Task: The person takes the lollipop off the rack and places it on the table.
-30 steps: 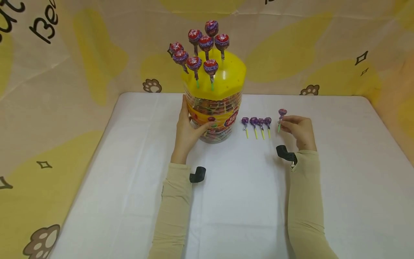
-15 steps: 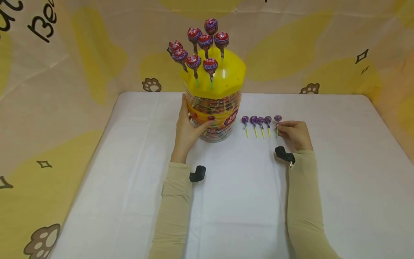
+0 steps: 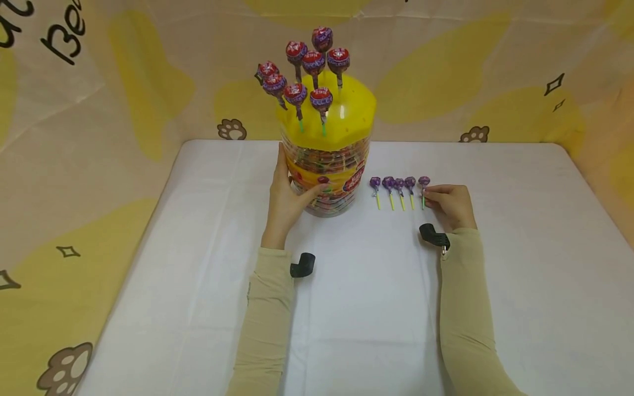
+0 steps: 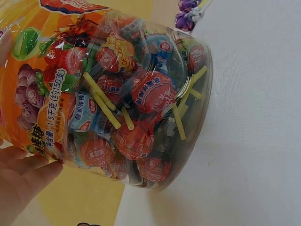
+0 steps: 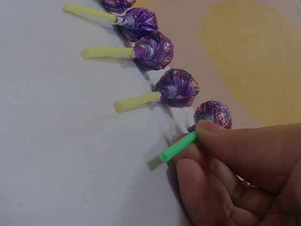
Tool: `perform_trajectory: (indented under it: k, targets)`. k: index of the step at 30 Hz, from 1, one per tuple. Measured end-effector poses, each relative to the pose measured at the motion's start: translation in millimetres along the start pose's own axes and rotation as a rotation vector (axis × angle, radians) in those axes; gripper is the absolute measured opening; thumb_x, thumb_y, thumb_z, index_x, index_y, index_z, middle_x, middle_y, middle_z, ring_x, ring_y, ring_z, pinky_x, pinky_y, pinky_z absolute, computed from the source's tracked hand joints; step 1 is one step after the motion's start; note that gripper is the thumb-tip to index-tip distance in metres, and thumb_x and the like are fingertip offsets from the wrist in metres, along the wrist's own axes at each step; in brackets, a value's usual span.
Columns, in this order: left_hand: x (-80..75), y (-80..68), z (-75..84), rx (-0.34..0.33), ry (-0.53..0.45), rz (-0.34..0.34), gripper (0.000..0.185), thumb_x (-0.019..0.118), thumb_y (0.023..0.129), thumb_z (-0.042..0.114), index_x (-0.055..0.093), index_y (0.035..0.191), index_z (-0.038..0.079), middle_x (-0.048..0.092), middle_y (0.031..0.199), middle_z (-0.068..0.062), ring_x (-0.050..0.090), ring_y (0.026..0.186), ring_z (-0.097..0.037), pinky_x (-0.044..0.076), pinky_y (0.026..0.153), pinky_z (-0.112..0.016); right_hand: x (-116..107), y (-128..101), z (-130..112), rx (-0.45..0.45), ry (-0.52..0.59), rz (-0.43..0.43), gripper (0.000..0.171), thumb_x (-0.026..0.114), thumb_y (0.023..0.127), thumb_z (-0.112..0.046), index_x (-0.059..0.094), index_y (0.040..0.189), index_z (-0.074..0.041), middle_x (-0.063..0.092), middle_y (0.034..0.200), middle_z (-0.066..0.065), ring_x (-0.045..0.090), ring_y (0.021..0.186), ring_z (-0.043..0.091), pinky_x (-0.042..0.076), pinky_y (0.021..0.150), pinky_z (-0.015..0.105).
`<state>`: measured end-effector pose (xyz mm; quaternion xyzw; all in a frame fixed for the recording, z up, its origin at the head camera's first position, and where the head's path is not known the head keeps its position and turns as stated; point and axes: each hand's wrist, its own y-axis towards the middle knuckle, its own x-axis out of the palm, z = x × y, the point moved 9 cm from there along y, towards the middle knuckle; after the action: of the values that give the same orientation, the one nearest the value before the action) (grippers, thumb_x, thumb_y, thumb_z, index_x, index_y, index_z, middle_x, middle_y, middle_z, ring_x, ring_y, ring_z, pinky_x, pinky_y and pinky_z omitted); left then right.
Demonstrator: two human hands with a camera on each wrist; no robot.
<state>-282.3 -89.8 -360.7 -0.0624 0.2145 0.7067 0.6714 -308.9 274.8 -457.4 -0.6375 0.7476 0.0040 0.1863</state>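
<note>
Beige sleeves (image 3: 264, 324), black wrist mounts (image 3: 302, 265)

I lose my right hand (image 5: 235, 179) past the lower right edge — the jar's (image 4: 117, 94) lid runs off the top.

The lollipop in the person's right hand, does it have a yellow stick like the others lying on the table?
No: the right hand pinches a lollipop with a green stick, while the three beside it have yellow sticks.
</note>
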Motion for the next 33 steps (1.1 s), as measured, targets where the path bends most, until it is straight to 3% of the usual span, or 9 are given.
perform_trajectory:
  k: [9, 11, 15, 19, 29, 33]
  targets:
    - [-0.1, -0.2, -0.3, 0.001, -0.002, 0.002, 0.107, 0.077, 0.08, 0.03, 0.0, 0.153, 0.017, 0.012, 0.157, -0.007, 0.018, 0.142, -0.022, 0.027, 0.111, -0.042, -1.6, -1.4, -0.9, -0.007, -0.086, 0.035, 0.039, 0.068, 0.087, -0.01, 0.06, 0.114, 0.015, 0.068, 0.084, 0.001, 0.058, 0.058, -0.002, 0.051, 0.06, 0.012]
    - [0.1, -0.1, -0.5, 0.0, -0.001, 0.002, 0.107, 0.077, 0.079, 0.031, 0.0, 0.153, 0.017, 0.012, 0.157, -0.007, 0.018, 0.142, -0.022, 0.028, 0.111, -0.042, -1.7, -1.6, -0.9, -0.009, -0.093, 0.037, 0.038, 0.068, 0.087, -0.011, 0.06, 0.114, 0.015, 0.066, 0.08, -0.004, 0.058, 0.059, -0.002, 0.051, 0.059, 0.012]
    - [-0.1, 0.2, -0.3, 0.001, -0.002, 0.003, 0.107, 0.077, 0.079, 0.031, 0.0, 0.153, 0.017, 0.012, 0.157, -0.006, 0.019, 0.142, -0.022, 0.028, 0.111, -0.041, 0.9, -1.6, -2.6, -0.021, -0.033, 0.013, 0.036, 0.066, 0.088, -0.005, 0.058, 0.114, 0.018, 0.064, 0.069, -0.013, 0.06, 0.059, -0.001, 0.052, 0.06, 0.012]
    - [-0.2, 0.3, 0.3, 0.003, -0.001, 0.003, 0.107, 0.077, 0.079, 0.031, 0.0, 0.153, 0.017, 0.013, 0.157, -0.006, 0.019, 0.142, -0.022, 0.028, 0.111, -0.041, 3.4, -2.2, -6.2, -0.049, 0.039, -0.012, 0.034, 0.063, 0.088, 0.001, 0.054, 0.113, 0.023, 0.065, 0.062, -0.013, 0.063, 0.059, 0.0, 0.053, 0.06, 0.013]
    - [-0.7, -0.3, 1.0, -0.001, 0.0, 0.004, 0.107, 0.077, 0.079, 0.03, 0.001, 0.153, 0.016, 0.014, 0.156, -0.008, 0.02, 0.141, -0.023, 0.028, 0.111, -0.042, 0.1, -6.5, -10.8, -0.062, -0.035, 0.024, 0.033, 0.064, 0.088, -0.004, 0.058, 0.112, 0.019, 0.064, 0.067, -0.013, 0.063, 0.061, 0.0, 0.053, 0.062, 0.013]
    - [-0.8, -0.7, 1.4, 0.001, 0.003, 0.005, 0.107, 0.077, 0.079, 0.03, 0.001, 0.153, 0.016, 0.015, 0.156, -0.008, 0.02, 0.141, -0.023, 0.029, 0.11, -0.043, -1.7, -9.4, -18.1, -0.085, 0.032, 0.034, 0.028, 0.066, 0.086, -0.002, 0.062, 0.108, 0.016, 0.065, 0.07, -0.011, 0.064, 0.064, 0.002, 0.053, 0.064, 0.013]
